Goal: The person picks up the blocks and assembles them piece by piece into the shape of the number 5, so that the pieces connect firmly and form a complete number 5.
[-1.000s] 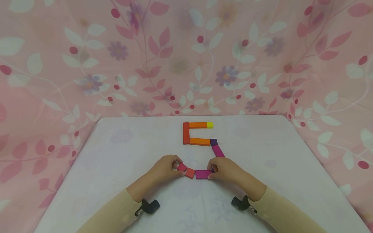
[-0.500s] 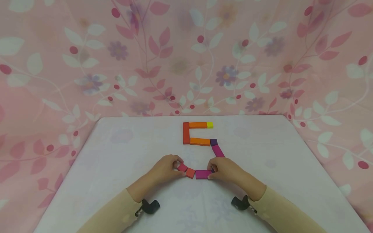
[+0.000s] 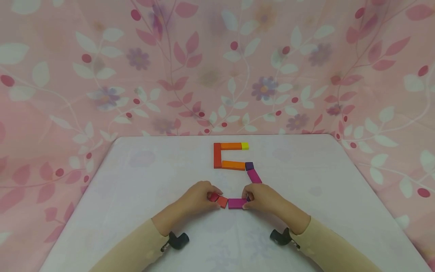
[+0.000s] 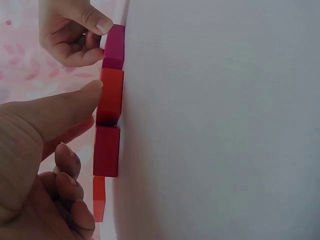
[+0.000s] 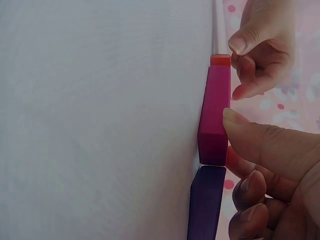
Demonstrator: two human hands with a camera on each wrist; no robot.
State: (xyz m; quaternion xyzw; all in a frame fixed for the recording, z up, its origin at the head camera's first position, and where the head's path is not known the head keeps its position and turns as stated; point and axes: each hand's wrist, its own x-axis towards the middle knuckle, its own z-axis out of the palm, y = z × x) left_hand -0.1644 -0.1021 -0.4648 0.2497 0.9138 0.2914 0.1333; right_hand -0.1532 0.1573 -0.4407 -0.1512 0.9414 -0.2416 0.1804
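A chain of small coloured blocks lies on the white table. My left hand (image 3: 198, 198) pinches the square orange-red block (image 3: 222, 202) between thumb and index finger; its fingers partly cover the crimson block (image 3: 213, 197) at the left end. My right hand (image 3: 266, 198) pinches the right end of the long magenta block (image 3: 236, 204). In the right wrist view a dark purple block (image 5: 206, 200) stands against that end, mostly hidden by fingers in the head view. Between the orange-red and magenta blocks a slim gap shows in the head view.
Farther back, a long red block (image 3: 217, 155), two orange blocks (image 3: 231, 146), a yellow block (image 3: 245, 146), a purple block (image 3: 249, 166) and a slanted magenta block (image 3: 254, 176) form a bent line. A floral cloth (image 3: 217, 75) hangs behind the table (image 3: 153, 162).
My left hand has slid right, from the crimson block to the orange-red one. The crimson block shifted slightly right and now meets the orange-red block. My right hand stays in place.
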